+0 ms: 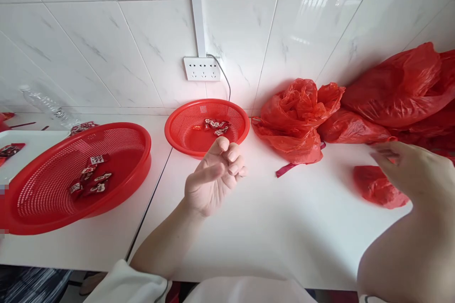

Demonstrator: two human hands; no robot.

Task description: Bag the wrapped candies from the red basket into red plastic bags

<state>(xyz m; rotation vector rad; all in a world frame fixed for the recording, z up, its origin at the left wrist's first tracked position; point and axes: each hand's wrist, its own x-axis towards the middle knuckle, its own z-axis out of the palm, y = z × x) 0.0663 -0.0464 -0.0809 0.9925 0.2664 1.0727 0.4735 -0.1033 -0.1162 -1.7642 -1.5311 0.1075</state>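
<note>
My left hand (216, 177) is raised over the white table with its palm up and fingers loosely curled. Its thumb stands apart from the fingers, and nothing shows in it. Just behind it is a round red plastic basket (177, 135) holding several small wrapped packets (217, 125). On the right, my blurred right hand (408, 170) hangs with bent fingers above a small crumpled red plastic bag (378, 187). I cannot make out whether its fingertips grip anything. Several bulging red plastic bags (295, 120) lie behind that hand, against the wall.
A larger red basket (142, 151) with several wrapped packets (93, 177) stands on the left. Beyond it are a white tray (39, 139) and a clear plastic bottle (48, 104). A power strip (202, 69) is fixed to the tiled wall. A seam crosses the white table (263, 227).
</note>
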